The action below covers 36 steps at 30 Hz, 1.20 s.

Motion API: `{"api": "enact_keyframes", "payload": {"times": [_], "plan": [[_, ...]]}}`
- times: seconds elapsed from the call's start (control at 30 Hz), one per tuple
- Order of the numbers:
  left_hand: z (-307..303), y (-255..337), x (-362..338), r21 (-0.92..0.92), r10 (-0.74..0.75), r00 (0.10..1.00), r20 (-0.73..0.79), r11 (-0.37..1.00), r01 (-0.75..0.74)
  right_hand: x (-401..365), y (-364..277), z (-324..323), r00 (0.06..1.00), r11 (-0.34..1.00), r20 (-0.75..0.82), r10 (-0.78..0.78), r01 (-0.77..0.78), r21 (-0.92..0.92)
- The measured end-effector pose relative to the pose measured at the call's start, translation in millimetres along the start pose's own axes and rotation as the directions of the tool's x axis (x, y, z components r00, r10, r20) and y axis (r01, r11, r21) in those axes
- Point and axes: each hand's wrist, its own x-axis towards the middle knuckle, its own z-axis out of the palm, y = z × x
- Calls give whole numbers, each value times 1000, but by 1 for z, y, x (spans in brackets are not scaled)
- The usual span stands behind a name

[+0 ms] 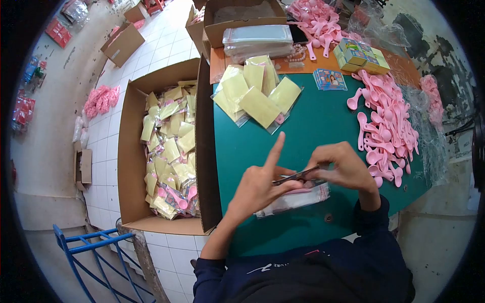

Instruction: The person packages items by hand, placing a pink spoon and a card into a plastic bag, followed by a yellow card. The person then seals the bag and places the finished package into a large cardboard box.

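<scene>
A thin, dark-edged card, seen nearly edge-on, is between my two hands above the near part of the table. My left hand pinches its left end between thumb and fingers, with the index finger stretched out. At the right end, my right hand has its fingers curled around the card. A bit of pink shows just below it, too covered to make out fully. Under the hands lies a stack of clear plastic bags. Filled packets with pale yellow backs lie in a loose pile beyond my left hand.
A big cardboard box of filled packets stands left of the green table. Pink spoons are heaped on the right. Printed cards, card bundles and a bag stack sit at the back. A blue metal frame stands lower left.
</scene>
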Motion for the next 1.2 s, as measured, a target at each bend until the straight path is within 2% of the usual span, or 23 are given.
{"api": "enact_keyframes", "payload": {"times": [0.03,0.07,0.17,0.2,0.3,0.33,0.43,0.5,0.53,0.6,0.63,0.7,0.73,0.8,0.83,0.87,0.9,0.93,0.97,1.03,1.1,1.2], "plan": [[-12,-6,-6,-81,-20,999,42,996,24,-2,-1,-3,998,996,-25,58,-56,67],[-18,-12,-10,-160,-34,996,87,986,48,-6,-3,-10,973,973,6,231,-231,18],[-14,-33,-22,-468,-107,993,52,876,119,-8,13,-1,955,938,-22,296,-286,195],[-11,-31,-23,-466,-158,986,47,870,162,-10,13,6,968,889,11,251,-235,393],[-7,-31,-25,-508,-203,979,3,843,176,-23,13,5,925,834,84,370,-371,409],[-8,-29,-26,-490,-184,982,31,854,175,-26,10,-2,892,851,126,435,-452,268],[-12,-23,-28,-428,-128,984,126,888,170,-32,8,6,871,794,101,482,-482,371],[-12,-21,-29,-382,-95,978,184,910,161,-36,18,12,933,891,43,357,-354,285],[-13,-18,-29,-348,-124,975,186,919,183,-38,21,14,957,928,21,289,-286,239],[-11,-14,-28,-278,-181,966,182,933,228,-40,17,16,949,884,-18,315,-286,370],[-5,-18,-29,-267,-115,990,82,955,133,-41,15,17,944,856,-31,329,-284,433],[11,-31,-30,-214,31,994,-106,975,-53,-46,14,19,938,935,-190,289,-234,266],[16,-31,-33,-114,17,981,-194,993,-40,-49,13,20,929,960,-265,260,-218,177],[25,-27,-40,88,18,932,-362,996,15,-45,-2,28,943,992,-319,100,-120,-44],[29,-25,-45,-109,-96,964,-248,991,71,-42,-9,31,943,986,-333,10,-66,-156],[33,-21,-53,-293,-189,975,-114,944,149,-45,-7,27,993,990,-112,24,-39,-133],[38,-19,-61,-456,-256,966,37,856,244,-47,-6,31,1000,983,-16,-13,9,-185],[43,-19,-67,-604,-259,960,107,750,270,-50,-4,36,996,971,80,-43,61,-232],[47,-20,-71,-616,-303,947,106,727,302,-52,-3,40,982,955,177,-67,114,-274],[55,-22,-80,-645,-396,911,113,669,371,-56,-1,47,983,966,184,10,39,-257],[61,-25,-86,-625,-384,916,118,688,369,-59,-1,56,983,956,178,55,0,-294],[64,-22,-89,-634,-398,903,159,660,403,-62,2,72,982,966,190,19,31,-256]]}}
